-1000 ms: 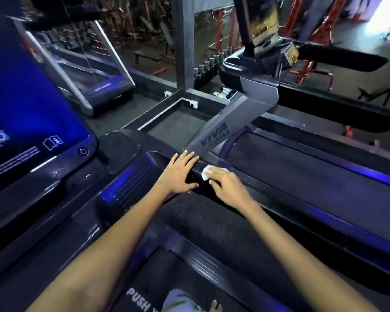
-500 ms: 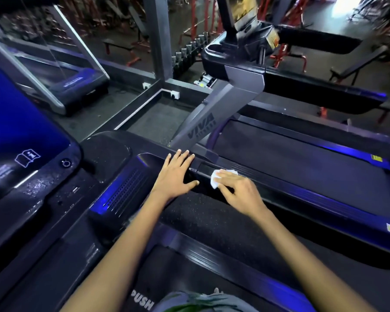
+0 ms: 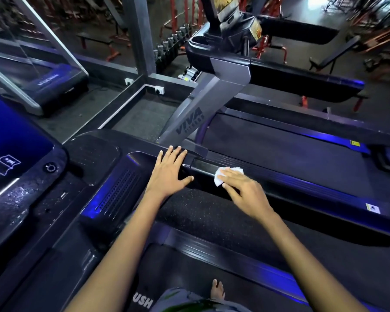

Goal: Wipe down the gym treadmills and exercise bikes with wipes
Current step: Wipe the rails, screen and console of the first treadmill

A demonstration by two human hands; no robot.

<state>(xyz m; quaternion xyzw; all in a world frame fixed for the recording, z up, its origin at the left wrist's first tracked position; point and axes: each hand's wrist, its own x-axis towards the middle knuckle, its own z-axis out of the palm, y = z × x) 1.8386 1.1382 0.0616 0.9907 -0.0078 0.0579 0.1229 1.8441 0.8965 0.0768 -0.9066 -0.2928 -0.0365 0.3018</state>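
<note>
Right hand slid wipe rightward along side rail; left hand flat.

A gym, no question: treadmills side by side at three o'clock, a dumbbell rack at twelve, red weight frames and benches behind it.

Hands: two, left hand, right hand
Wipes: one, wipe
Treadmills beside the wipe: two, near treadmill, far treadmill
Wall sockets: two, first socket, second socket
</note>
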